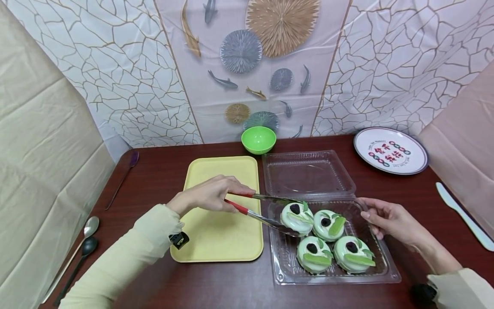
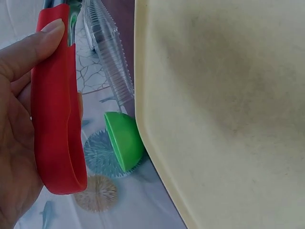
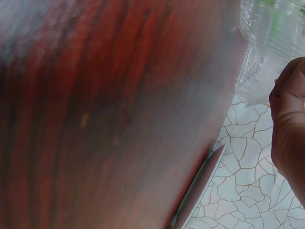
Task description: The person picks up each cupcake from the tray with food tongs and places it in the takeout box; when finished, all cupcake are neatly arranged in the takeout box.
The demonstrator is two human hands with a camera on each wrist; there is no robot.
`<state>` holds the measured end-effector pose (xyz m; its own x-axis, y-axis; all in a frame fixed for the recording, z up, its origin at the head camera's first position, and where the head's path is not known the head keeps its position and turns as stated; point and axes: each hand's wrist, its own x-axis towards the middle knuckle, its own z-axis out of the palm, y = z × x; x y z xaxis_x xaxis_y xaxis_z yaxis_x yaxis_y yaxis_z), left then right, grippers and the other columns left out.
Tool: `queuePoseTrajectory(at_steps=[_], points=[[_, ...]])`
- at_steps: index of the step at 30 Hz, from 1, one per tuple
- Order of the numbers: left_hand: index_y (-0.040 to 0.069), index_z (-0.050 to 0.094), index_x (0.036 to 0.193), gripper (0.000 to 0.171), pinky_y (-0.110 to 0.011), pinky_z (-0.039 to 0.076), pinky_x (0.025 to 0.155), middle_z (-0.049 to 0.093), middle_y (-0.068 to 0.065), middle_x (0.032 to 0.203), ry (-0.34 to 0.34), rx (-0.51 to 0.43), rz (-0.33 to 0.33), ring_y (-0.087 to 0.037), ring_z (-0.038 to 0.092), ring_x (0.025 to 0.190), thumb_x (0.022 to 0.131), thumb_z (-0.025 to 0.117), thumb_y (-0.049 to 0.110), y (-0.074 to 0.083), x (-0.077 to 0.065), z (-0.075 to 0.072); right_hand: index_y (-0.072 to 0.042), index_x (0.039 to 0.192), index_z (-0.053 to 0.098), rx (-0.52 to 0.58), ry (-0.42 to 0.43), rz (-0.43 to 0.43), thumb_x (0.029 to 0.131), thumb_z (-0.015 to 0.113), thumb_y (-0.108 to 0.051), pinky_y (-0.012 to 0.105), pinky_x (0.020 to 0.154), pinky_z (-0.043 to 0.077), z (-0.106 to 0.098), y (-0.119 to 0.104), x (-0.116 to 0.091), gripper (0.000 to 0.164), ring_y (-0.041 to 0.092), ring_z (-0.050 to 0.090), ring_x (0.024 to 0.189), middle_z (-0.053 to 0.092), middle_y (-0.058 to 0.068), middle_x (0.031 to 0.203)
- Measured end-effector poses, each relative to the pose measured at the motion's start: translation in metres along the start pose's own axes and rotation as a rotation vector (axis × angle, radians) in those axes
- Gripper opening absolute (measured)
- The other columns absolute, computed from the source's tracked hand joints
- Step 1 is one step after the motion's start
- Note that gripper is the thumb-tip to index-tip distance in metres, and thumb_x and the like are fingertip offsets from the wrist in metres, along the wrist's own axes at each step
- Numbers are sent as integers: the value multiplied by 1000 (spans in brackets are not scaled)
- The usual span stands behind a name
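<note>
My left hand (image 1: 210,194) holds red-handled metal tongs (image 1: 259,217) across the yellow tray (image 1: 220,244); in the left wrist view the thumb presses the red handle (image 2: 53,109). The parted tong arms straddle the upper-left cake (image 1: 296,224), pale green with cream, a dark berry and green garnish. It sits with several similar cakes (image 1: 353,255) in a clear plastic container (image 1: 335,280), its lid (image 1: 305,176) folded back. My right hand (image 1: 399,223) grips the container's right rim, thumb on the near side; the right wrist view shows this hand (image 3: 290,114) only partly.
Behind the tray stands a green bowl (image 1: 258,140). A printed white plate (image 1: 390,151) lies at the back right, above a pale knife (image 1: 465,216). At left are a metal spoon (image 1: 91,226), a black spoon (image 1: 88,246) and a purple-tipped utensil (image 1: 134,159).
</note>
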<state>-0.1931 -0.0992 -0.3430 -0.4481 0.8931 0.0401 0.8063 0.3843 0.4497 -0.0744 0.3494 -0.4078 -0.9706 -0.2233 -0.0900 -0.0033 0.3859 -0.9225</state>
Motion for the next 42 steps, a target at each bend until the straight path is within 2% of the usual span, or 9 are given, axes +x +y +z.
queuePoseTrajectory(at_steps=[11,22,26,32,38,42], points=[[11,65,130,56,-30,50,95,69,0,126,-60,-14,23,-16,64,111,76,82,14,4,11,-10,-40,124,52,21,-19,-10,100,53,-9,26,47,48,-1,2,1,40,6,53,53,54,-7,66],[13,62,133,57,-31,49,97,67,2,129,-163,66,33,-17,63,112,78,78,13,8,26,-21,-44,122,52,35,-24,-33,100,53,-7,24,47,49,-1,1,1,43,4,53,55,54,-8,68],[14,62,134,59,-25,48,83,68,3,128,-197,74,30,-13,63,102,77,77,11,10,30,-25,-43,122,53,47,-29,-33,100,53,-7,23,47,49,-1,2,1,43,4,53,56,54,-8,69],[14,63,133,59,-19,36,64,68,1,127,-229,66,24,-7,54,82,76,77,8,12,35,-28,-44,122,53,44,-30,-46,99,52,-6,24,46,49,0,1,0,44,3,53,55,54,-9,67],[14,63,132,58,-18,28,56,67,1,128,-254,69,18,-6,42,70,76,76,7,15,38,-31,-44,123,52,29,-30,-57,99,52,-6,24,46,49,0,1,0,45,4,53,54,54,-9,66],[15,64,131,57,-18,30,57,68,2,126,-259,82,24,-6,39,68,76,77,8,16,40,-35,-44,123,52,22,-30,-64,99,52,-5,25,46,49,0,1,0,46,3,53,54,54,-9,66]])
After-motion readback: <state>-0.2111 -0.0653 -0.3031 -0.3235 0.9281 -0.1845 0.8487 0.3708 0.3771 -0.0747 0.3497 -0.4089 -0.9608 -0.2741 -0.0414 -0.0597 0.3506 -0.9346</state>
